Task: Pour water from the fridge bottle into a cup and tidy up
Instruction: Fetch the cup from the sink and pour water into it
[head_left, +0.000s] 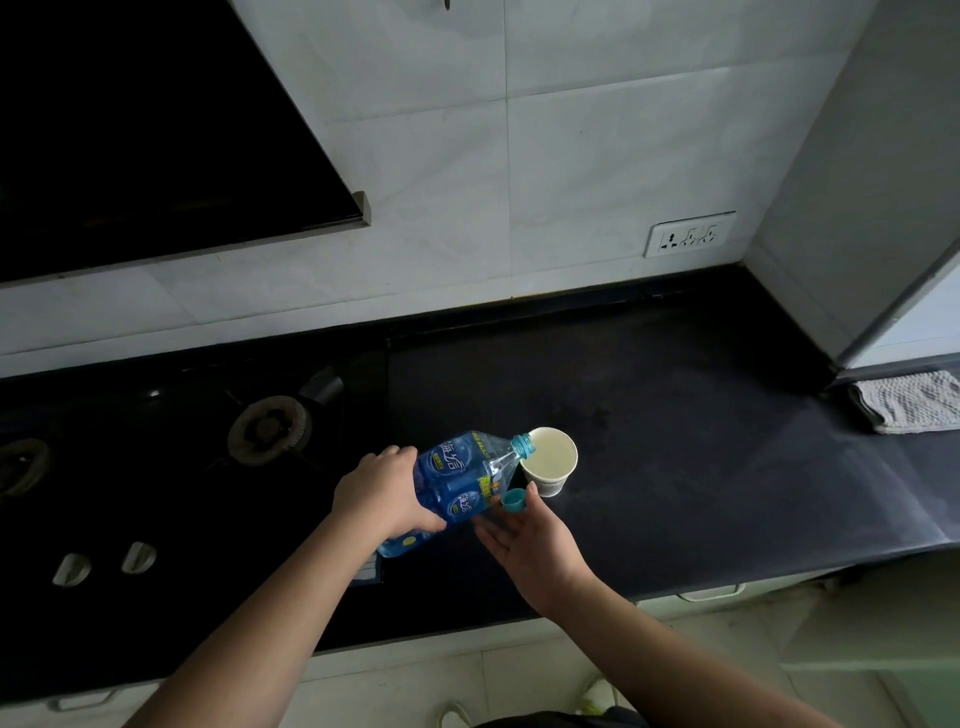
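Pouring was under way; the left hand (382, 491) clasped the tilted blue-labelled clear plastic bottle (462, 486), mouth over the white paper cup (549, 460) at its two o'clock; the right hand (530, 545), otherwise spread, pinched the small blue cap (513, 502); next, righting and recapping.

The left hand (382, 493) hides the bottle's (465, 480) lower half.

A blue-labelled clear bottle (462, 486), teal cap (513, 502), white cup (549, 460), black counter (701, 441), grey-checked cloth (906, 401).
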